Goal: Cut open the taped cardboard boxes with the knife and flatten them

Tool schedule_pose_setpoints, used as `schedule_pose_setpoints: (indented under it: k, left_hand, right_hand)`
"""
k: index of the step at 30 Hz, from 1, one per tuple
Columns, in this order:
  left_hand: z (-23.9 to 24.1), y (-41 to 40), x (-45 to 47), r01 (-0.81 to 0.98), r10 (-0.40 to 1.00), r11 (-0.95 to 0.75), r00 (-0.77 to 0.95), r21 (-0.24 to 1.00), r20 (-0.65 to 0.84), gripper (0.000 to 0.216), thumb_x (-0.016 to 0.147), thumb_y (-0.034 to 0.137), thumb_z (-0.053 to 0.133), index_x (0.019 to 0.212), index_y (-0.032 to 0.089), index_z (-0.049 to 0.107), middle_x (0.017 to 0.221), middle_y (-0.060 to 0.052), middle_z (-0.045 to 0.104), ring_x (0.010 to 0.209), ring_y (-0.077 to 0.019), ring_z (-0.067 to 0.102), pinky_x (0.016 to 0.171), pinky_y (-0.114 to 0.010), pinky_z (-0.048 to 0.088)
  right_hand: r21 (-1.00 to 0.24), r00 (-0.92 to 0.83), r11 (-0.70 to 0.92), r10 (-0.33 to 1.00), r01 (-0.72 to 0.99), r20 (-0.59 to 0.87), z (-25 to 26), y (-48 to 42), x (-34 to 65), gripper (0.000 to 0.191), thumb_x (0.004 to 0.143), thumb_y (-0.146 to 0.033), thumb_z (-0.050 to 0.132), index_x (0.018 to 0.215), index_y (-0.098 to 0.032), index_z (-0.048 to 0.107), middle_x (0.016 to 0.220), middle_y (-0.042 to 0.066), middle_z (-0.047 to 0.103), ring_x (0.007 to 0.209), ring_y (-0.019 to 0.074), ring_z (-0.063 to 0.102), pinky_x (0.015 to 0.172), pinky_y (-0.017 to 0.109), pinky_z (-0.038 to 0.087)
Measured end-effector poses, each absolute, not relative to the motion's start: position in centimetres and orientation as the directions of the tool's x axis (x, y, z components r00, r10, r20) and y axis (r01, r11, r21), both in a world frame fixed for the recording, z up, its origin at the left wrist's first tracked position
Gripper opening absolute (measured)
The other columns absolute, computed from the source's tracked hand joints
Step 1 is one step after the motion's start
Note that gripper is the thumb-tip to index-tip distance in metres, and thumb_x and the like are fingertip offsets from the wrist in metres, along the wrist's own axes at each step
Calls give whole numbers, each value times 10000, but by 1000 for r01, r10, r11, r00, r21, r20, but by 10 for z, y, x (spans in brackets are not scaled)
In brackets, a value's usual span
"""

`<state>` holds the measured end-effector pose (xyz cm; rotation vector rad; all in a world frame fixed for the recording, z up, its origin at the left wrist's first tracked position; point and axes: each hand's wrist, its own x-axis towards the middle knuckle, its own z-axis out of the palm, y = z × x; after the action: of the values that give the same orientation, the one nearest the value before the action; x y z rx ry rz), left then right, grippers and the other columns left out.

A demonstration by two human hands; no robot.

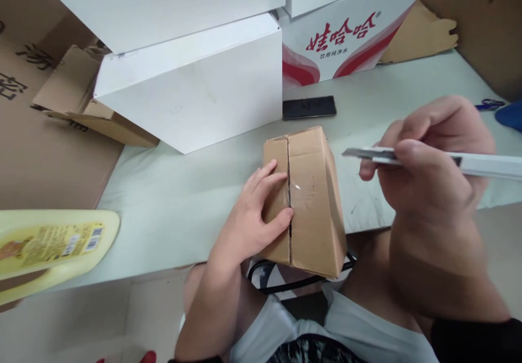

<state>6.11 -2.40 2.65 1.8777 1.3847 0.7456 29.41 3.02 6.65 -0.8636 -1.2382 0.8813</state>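
Note:
A small brown cardboard box rests at the near edge of the pale table, its taped top seam slit open along the middle. My left hand lies on the box's left flap, fingers spread flat and thumb at the seam. My right hand is raised to the right of the box, fingers closed round a white utility knife whose blade points left toward the box.
Large white boxes and a red-and-white printed carton stand at the back. A black phone lies behind the small box. A yellow bottle lies at the left edge. Brown cartons flank the table; scissors lie far right.

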Motion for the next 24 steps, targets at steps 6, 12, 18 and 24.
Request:
schedule_pose_setpoints:
  k: [6,12,18,24]
  left_hand:
    - [24,-24,59,489,991,-37,132,872,-32,579,861,368,647,1420,253,554,1687,-144,360,1442,-364,512,984,-484,594]
    - [32,-25,50,358,946,73,-320,931,48,427,800,266,627,1222,212,663,1444,-121,627,1018,-237,747,683,-277,608]
    - [55,-40,54,754,853,136,-418,642,311,339,821,284,654,1155,237,678,1345,-97,636,1172,-280,667,685,-321,604]
    - [48,-39,70,814,959,108,-237,570,157,365,885,358,619,1222,230,678,1272,-105,629,1090,-288,679,897,-476,605]
  right_hand:
    - [-941,-149,337,931,7,333,66,23,296,252,948,-471,694,881,-229,674,648,-4,698,552,166,689,508,303,544]
    - [-942,-213,335,922,26,322,70,25,292,298,950,-503,691,877,-216,667,663,-2,722,575,142,700,523,263,557]
    - [-933,-178,356,923,49,342,67,19,290,251,956,-489,692,907,-245,665,601,-42,635,500,123,609,470,259,472]
    - [-941,-290,326,913,93,287,68,9,276,112,927,-338,721,940,-236,678,682,-29,692,565,125,647,511,243,476]
